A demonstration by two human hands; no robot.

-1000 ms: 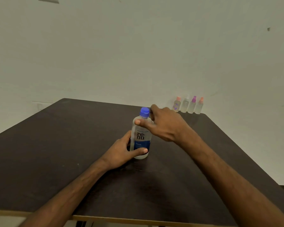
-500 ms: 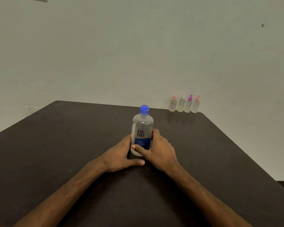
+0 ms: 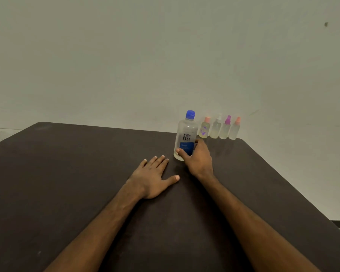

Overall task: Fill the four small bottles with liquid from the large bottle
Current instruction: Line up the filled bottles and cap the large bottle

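Observation:
The large clear bottle (image 3: 186,132) with a blue cap and blue label stands upright toward the table's far right. My right hand (image 3: 197,159) is wrapped around its lower part. My left hand (image 3: 152,176) lies flat on the dark table (image 3: 67,173), fingers spread, holding nothing, a little left of the bottle. Several small bottles stand in a row at the far right corner against the wall: one with an orange cap (image 3: 205,128), one with a clear cap (image 3: 216,126), one with a purple cap (image 3: 225,127) and another orange-capped one (image 3: 235,128). All caps are on.
A plain pale wall (image 3: 165,55) rises right behind the table. The table's right edge (image 3: 294,191) runs diagonally toward me, with floor beyond it at the lower right.
My left hand let go of the large bottle and now rests flat on the table. My right hand moved from the cap to the body and carried the bottle farther away, near the small bottles.

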